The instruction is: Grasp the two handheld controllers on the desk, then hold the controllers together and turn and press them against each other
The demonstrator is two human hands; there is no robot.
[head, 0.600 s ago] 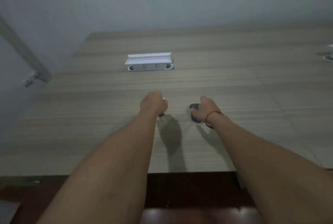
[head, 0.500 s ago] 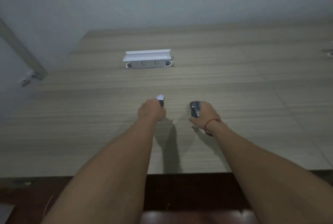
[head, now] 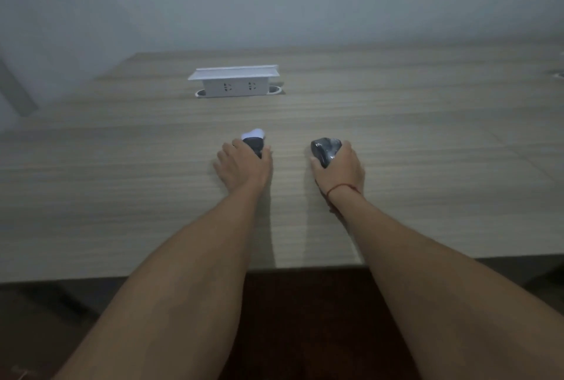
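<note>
My left hand (head: 244,166) grips a small dark object with a white tip (head: 254,137) that sticks out past the fingers, over the wooden table (head: 122,184). My right hand (head: 341,169), with a red string around the wrist, holds a dark rounded object with a shiny wrapped surface (head: 325,149), fingers and thumb curled round it. The two hands are side by side, a short gap between them, just above the tabletop. What the two objects are is too dim to tell.
A white pop-up socket box (head: 233,84) with two outlets stands raised from the table farther back. A pale wall rises behind. The table's near edge (head: 305,266) runs below my forearms, with dark floor beneath. A small round fitting (head: 560,75) shows at the far right.
Both hands have turned and lifted a little, so the white-tipped object and the dark wrapped object show more fully. The view has tilted slightly downward.
</note>
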